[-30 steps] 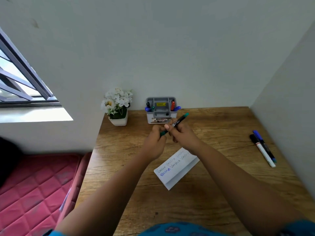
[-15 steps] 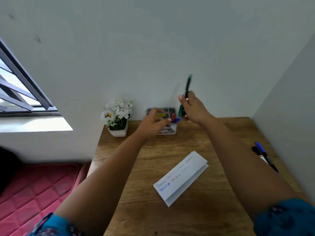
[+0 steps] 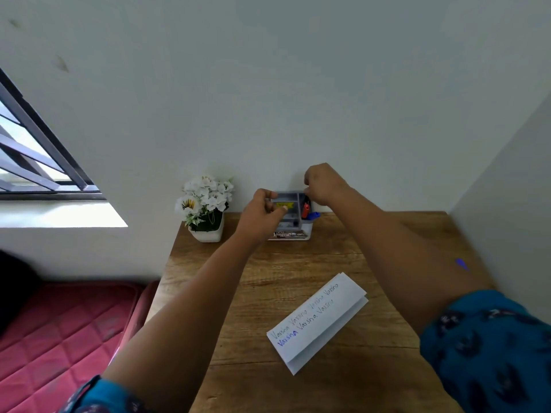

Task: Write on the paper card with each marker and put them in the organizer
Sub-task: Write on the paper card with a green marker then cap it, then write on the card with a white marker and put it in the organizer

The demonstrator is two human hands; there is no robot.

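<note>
We see a wooden desk [image 3: 343, 263] tucked into a corner of pale walls, a barred window [image 3: 35, 156] off to the left and a red quilted mattress [image 3: 59, 332] down beside the desk. Both arms reach forward toward the back wall. The card [image 3: 317, 321] lies folded on the desk near us, between the forearms, with rows of handwriting, one word in bold blue. At the back edge sits a white pot of white flowers [image 3: 205, 204], and just to its right the grey organizer [image 3: 293, 217] against the wall. The left hand [image 3: 262, 213] is over the organizer's left side, fingers curled, though we cannot tell whether it grips anything. The right hand [image 3: 323, 184] hovers at the organizer's right rear corner, fingertips pinched together, but what they hold is hidden. In the right-hand compartment stand a red marker [image 3: 305, 210] and a blue one [image 3: 313, 216]. A blue cap [image 3: 461, 263] peeks past the right forearm.
</note>
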